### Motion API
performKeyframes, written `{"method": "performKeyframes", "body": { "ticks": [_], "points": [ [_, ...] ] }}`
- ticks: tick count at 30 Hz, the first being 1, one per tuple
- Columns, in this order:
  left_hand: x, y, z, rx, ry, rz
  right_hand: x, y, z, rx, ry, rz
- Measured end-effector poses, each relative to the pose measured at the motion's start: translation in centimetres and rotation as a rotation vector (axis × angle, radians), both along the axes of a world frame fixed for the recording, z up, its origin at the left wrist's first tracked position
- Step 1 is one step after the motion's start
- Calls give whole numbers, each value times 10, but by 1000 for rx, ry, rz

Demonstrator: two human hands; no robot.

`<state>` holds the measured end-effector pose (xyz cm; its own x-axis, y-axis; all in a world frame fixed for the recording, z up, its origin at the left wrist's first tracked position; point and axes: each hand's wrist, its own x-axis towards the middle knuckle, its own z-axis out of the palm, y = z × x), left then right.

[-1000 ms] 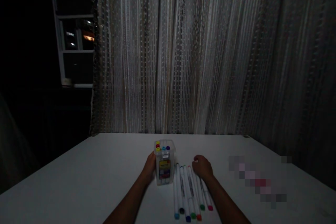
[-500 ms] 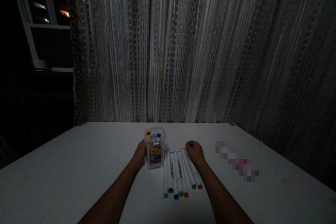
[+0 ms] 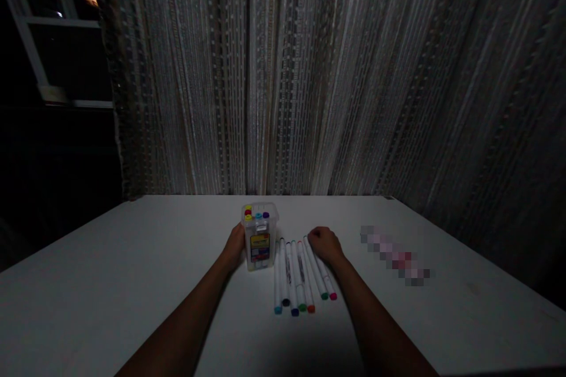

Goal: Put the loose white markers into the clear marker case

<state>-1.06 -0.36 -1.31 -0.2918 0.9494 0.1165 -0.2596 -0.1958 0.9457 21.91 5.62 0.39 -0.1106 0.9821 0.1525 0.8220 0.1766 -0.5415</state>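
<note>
Markers [image 3: 305,274] in my head view look split partway: five caps [image 3: 259,216] show inside the tub [image 3: 260,247], seven lie right of it. Left hand [image 3: 234,245] clasps its left side; whether the curled right hand [image 3: 326,244] grips a marker's far end, I cannot tell

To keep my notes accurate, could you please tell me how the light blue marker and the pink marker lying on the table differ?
The light blue marker lies leftmost, beside the clear plastic container; the pink marker lies rightmost, by the right hand. The light blue marker runs nearly straight ahead, while the pink marker slants leftward, its far end apparently hidden by that hand. Both have white barrels.
</note>
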Motion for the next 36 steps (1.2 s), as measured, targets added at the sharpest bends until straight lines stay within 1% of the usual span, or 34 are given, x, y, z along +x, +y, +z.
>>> {"method": "performKeyframes", "body": {
  "ticks": [3,8,11,18,25,28,30,32,33,34,36],
  "points": [
    [0,1,-1,5,-7,-15,1,1,0,0,-14,8],
    [3,-1,1,4,-11,-10,3,1,0,32,-104,19],
    [2,-1,1,-3,-9,-23,3,0,0,27,-142,21],
    [-1,3,-4,1,15,-38,1,1,-3,26,-142,37],
    [-3,5,-8,21,34,-62,1,-4,0,-40,-186,24],
    [-2,5,-10,26,35,-70,0,-6,3,-15,-187,34],
    [-1,4,-10,25,30,-65,-2,-7,5,39,-171,35],
    [0,3,-6,28,22,-58,-3,-8,7,100,-152,19],
    [1,3,-1,41,11,-38,-3,-9,8,118,-147,15],
    [1,2,6,65,1,-2,-4,-10,8,125,-149,21],
    [0,1,25,154,2,122,-7,-13,8,114,-171,60]
  ]
}}
